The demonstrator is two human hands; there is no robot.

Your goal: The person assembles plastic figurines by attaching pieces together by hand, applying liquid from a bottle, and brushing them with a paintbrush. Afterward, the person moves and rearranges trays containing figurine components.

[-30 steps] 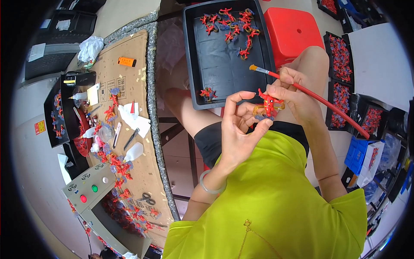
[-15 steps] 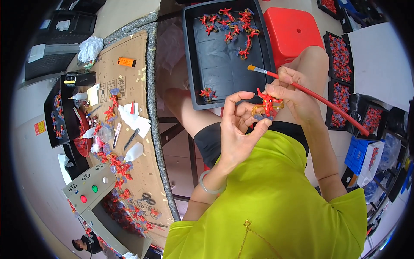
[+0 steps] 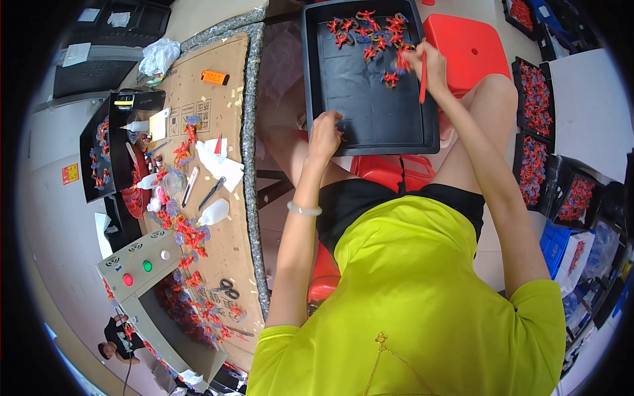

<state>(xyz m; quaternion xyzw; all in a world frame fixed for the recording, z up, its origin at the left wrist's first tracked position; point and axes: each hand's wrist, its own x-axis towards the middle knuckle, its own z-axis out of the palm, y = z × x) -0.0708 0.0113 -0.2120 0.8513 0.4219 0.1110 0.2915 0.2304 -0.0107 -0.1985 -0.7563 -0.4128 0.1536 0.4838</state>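
Note:
My right hand (image 3: 432, 68) is closed at the far right part of a black tray (image 3: 370, 125). It grips a red-handled paintbrush (image 3: 423, 78), whose handle points back toward me. A blurred red figurine (image 3: 401, 62) is at its fingertips; whether it is still pinched is hard to make out. My left hand (image 3: 323, 137) reaches over the tray's near left corner, fingers curled down. A bit of red shows under them, where a small red figurine sits mostly hidden. Several red figurines with blue and yellow parts (image 3: 366, 32) lie at the tray's far end.
To the left, a cardboard-topped table (image 3: 228, 264) carries more figurines, white bottles (image 3: 214, 212), scissors (image 3: 229, 288), an orange box (image 3: 214, 77) and a grey machine (image 3: 148, 264). A red stool (image 3: 465, 53) adjoins the tray. Bins of figurines (image 3: 532, 99) stand right. Another person (image 3: 122, 340) is far left.
My hands have parted. The right carried the figurine and brush forward over the tray's far right part. The left let go of that figurine and moved to the tray's near left corner.

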